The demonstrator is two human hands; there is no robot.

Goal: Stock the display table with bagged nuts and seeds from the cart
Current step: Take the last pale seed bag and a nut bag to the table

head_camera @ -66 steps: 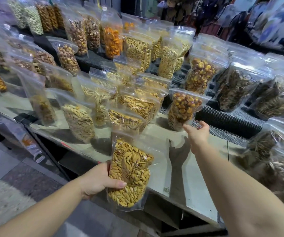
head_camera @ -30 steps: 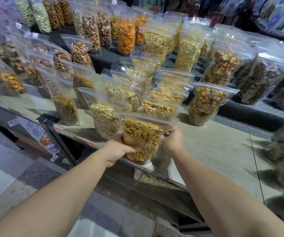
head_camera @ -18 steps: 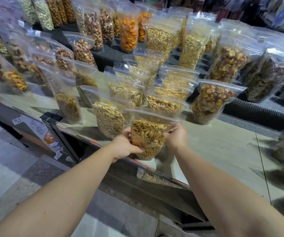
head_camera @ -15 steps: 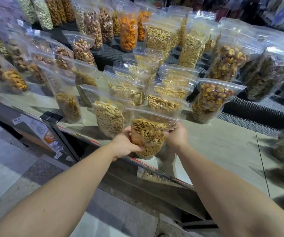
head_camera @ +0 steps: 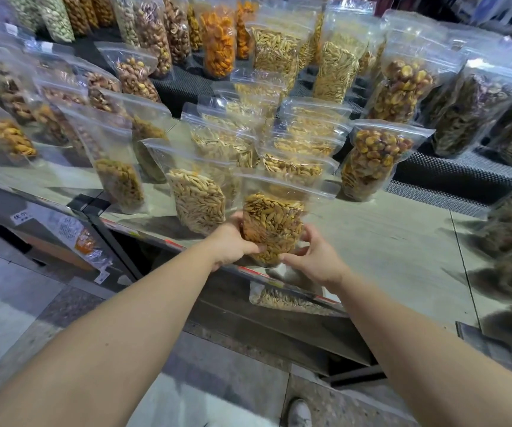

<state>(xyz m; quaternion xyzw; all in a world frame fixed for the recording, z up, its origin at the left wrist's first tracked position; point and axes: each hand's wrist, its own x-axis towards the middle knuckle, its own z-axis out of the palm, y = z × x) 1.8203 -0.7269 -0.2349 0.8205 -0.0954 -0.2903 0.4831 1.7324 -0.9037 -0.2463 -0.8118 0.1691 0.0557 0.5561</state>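
A clear zip bag of yellow-brown seeds (head_camera: 271, 223) stands upright at the front edge of the display table (head_camera: 387, 241). My left hand (head_camera: 233, 245) grips its left side, thumb across the front. My right hand (head_camera: 316, 257) cups its lower right corner with curled fingers. The bag stands at the head of a row of similar seed bags (head_camera: 291, 167), beside a paler seed bag (head_camera: 197, 201) to its left.
Many upright bags of nuts and seeds fill the table, with brown-yellow nuts (head_camera: 371, 161) to the right and dark seeds (head_camera: 470, 112) farther right. A black mat (head_camera: 452, 180) covers the raised back. Bare tabletop lies right of my hands. My shoe (head_camera: 300, 412) shows on the floor.
My left hand carried the seed bag up from below the table edge; my right hand came back to it. Both have set it upright at the front of the row.
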